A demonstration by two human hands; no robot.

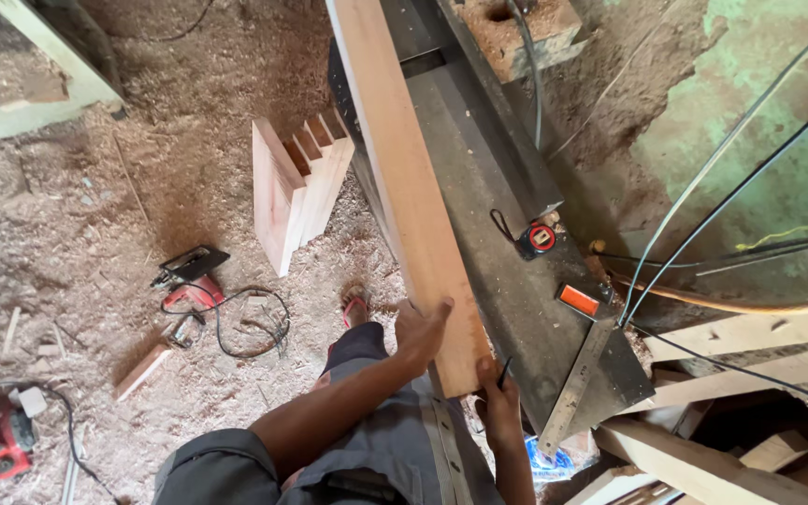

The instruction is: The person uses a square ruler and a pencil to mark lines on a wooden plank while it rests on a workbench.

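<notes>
A long pale wooden plank (404, 178) lies lengthwise along a dark metal machine bed (497, 215), its near end by my body. My left hand (420, 330) rests on the plank's left edge near that end, fingers curled over it. My right hand (500, 397) is at the plank's near right corner, pinching a thin dark pencil (504, 370) against the wood.
On the bed lie a black and red tape measure (537, 238), an orange block (578, 300) and a metal square (574, 385). A stack of wooden pieces (296, 182), a red power tool (189, 292) with its cord, and sawdust cover the floor at left. Cables and timber crowd the right.
</notes>
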